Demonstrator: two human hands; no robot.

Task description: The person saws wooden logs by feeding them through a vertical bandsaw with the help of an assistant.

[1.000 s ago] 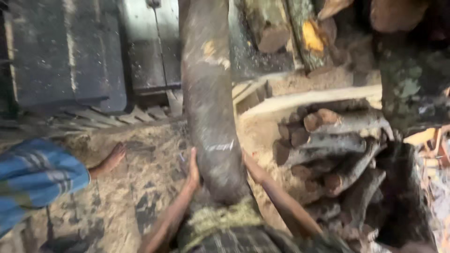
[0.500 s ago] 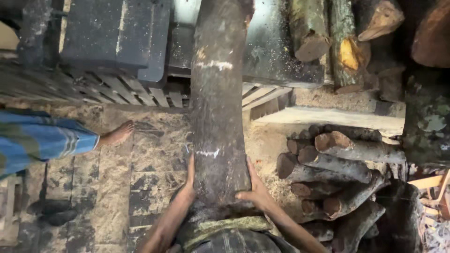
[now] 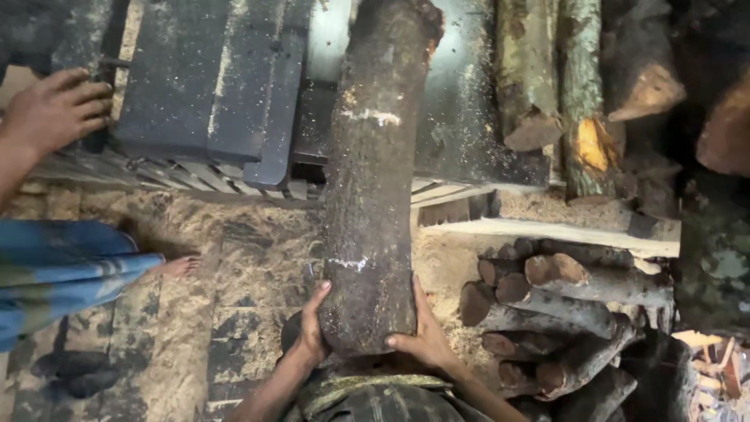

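Sawdust covers the ground (image 3: 258, 258) of this timber yard, with dark metal machinery at twelve o'clock. Your left hand (image 3: 312, 328) has its fingers curled against the left side of the big log (image 3: 371, 195), and your right hand (image 3: 426, 332) spreads its fingers over the right side and the cut end, so both grip it firmly between them. That log runs from your chest at six o'clock up toward twelve, its far end resting over the metal saw bed (image 3: 461, 117). At three o'clock lies a pile of thinner cut logs (image 3: 562, 312), near your right hand. At nine o'clock another person's bare foot (image 3: 178, 267) stands on the sawdust, and their hand (image 3: 55, 109) rests at ten o'clock.
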